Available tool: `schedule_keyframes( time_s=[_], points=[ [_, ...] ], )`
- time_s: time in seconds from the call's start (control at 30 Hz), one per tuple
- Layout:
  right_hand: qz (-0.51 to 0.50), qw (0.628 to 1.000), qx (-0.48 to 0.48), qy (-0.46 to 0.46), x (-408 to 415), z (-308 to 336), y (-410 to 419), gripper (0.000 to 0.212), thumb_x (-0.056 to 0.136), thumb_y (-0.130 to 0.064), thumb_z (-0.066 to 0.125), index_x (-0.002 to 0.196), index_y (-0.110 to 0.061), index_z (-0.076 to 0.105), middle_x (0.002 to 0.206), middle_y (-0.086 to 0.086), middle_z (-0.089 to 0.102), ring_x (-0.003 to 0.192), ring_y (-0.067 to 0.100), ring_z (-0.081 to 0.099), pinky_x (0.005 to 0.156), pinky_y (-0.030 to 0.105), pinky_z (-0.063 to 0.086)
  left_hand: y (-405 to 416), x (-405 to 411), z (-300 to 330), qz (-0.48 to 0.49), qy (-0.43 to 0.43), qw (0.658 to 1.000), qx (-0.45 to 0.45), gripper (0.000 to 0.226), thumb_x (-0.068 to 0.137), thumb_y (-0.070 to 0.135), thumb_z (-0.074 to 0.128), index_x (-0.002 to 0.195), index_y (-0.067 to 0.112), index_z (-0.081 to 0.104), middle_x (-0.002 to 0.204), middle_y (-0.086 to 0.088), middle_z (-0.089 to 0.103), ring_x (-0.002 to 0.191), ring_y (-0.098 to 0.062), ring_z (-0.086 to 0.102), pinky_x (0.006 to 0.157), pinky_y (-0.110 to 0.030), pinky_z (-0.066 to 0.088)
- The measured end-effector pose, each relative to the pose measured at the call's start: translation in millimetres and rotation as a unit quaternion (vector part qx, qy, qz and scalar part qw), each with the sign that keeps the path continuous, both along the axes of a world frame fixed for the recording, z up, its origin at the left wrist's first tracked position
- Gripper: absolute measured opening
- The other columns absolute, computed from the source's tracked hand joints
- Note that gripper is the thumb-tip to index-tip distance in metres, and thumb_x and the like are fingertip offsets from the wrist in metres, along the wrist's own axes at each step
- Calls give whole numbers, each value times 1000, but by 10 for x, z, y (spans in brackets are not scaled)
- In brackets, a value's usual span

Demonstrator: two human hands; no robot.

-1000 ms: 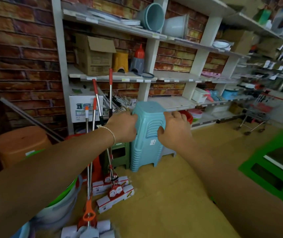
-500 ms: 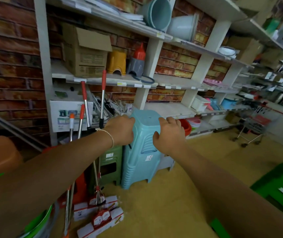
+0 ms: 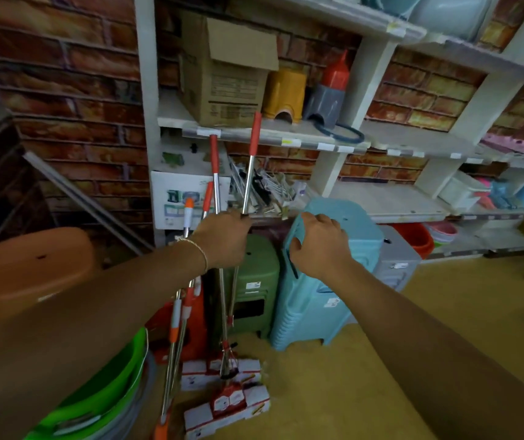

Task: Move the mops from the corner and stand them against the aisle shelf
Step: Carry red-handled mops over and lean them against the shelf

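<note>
Left hand (image 3: 222, 239) closes on the light, stiff mops (image 3: 219, 217) mid-shaft; right hand (image 3: 321, 246), at 3 o'clock, loosely curled, grips nothing.

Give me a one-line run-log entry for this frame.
left hand: at mop handles, grip unclear | right hand: on top edge of blue stool stack | mops: leaning at shelf, heads on floor

Red brick wall (image 3: 73, 90), white shelving (image 3: 343, 134) along it, tan floor (image 3: 333, 392), dim indoor light
</note>
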State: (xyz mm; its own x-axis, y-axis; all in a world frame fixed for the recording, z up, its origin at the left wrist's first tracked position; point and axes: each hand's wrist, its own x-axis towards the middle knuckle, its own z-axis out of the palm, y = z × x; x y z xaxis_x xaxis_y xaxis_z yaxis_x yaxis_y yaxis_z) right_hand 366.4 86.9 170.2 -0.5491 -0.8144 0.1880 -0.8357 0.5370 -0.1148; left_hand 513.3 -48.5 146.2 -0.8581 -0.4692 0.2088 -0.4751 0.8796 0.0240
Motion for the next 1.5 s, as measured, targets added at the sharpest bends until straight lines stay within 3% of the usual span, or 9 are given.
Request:
schedule_keyframes(
  time_s=[0.17, 0.4, 0.57, 0.73, 0.93, 1.1, 1.3, 1.4, 1.5],
  points=[
    [62, 998, 9, -27, -260, -316, -614, 56, 87, -34, 57, 139, -13, 47, 126, 14, 57, 119, 36, 50, 96, 41, 44, -497, -35, -350, 74, -33, 996, 24, 43, 87, 19, 54, 129, 9, 47, 123, -13, 52, 107, -34, 56, 83, -43, 52],
    [158, 984, 38, -71, -865, -732, -1667, 55, 88, -34, 57, 137, -12, 47, 127, 15, 56, 122, 37, 49, 97, 43, 45, -1147, -539, -714, 163, -61, 983, 58, 44, 83, 23, 55, 125, 11, 48, 138, -13, 41, 122, -34, 46, 91, -48, 50],
    [212, 967, 51, -135, -1331, -1024, -2365, 42, 88, -28, 59, 126, -10, 55, 112, 14, 61, 108, 34, 58, 89, 39, 54, -1627, -960, -969, 214, -75, 970, 88, 60, 85, 24, 57, 140, 11, 38, 149, -12, 32, 130, -34, 40, 99, -49, 46],
    [269, 944, 58, -180, -1639, -1363, -3055, 37, 91, -24, 60, 123, -6, 58, 111, 14, 62, 102, 32, 63, 84, 34, 53, -2036, -1240, -1205, 242, -64, 963, 97, 73, 86, 23, 56, 150, 9, 25, 154, -13, 29, 137, -33, 34, 104, -48, 43],
    [289, 930, 104, -201, -1809, -1772, -3821, 51, 94, -32, 57, 139, -9, 48, 126, 18, 56, 113, 33, 58, 96, 37, 50, -2443, -1403, -1432, 241, -72, 961, 116, 77, 79, 25, 62, 147, 6, 30, 153, -16, 33, 135, -35, 37, 100, -50, 47],
    [272, 915, 177, -241, -1863, -2112, -4305, 60, 96, -39, 52, 152, -26, 34, 146, 18, 40, 134, 38, 42, 110, 40, 40, -2655, -1515, -1635, 267, -70, 951, 142, 73, 84, 23, 58, 148, 11, 27, 155, -11, 29, 139, -32, 34, 104, -46, 44],
    [298, 895, 188, -274, -1909, -2385, -4692, 59, 94, -34, 55, 151, -27, 39, 144, 18, 46, 124, 35, 53, 90, 27, 43, -2736, -1430, -1850, 295, -79, 934, 185, 79, 86, 22, 55, 154, 16, 16, 161, -7, 20, 145, -30, 27, 109, -43, 40],
    [299, 891, 192, -283, -1918, -2456, -4791, 65, 90, -29, 58, 152, -24, 37, 151, 15, 37, 132, 36, 45, 99, 32, 45, -2752, -1300, -1931, 304, -110, 928, 187, 79, 87, 15, 52, 155, 16, 13, 162, -6, 18, 146, -27, 24, 111, -43, 38],
    [288, 880, 190, -326, -1917, -2483, -4843, 74, 88, -26, 62, 155, -23, 32, 159, 6, 26, 136, 30, 42, 90, 26, 43, -2762, -1201, -1966, 309, -129, 922, 196, 75, 90, 17, 49, 156, 15, 12, 163, -6, 15, 148, -25, 19, 115, -43, 32]
  ],
)
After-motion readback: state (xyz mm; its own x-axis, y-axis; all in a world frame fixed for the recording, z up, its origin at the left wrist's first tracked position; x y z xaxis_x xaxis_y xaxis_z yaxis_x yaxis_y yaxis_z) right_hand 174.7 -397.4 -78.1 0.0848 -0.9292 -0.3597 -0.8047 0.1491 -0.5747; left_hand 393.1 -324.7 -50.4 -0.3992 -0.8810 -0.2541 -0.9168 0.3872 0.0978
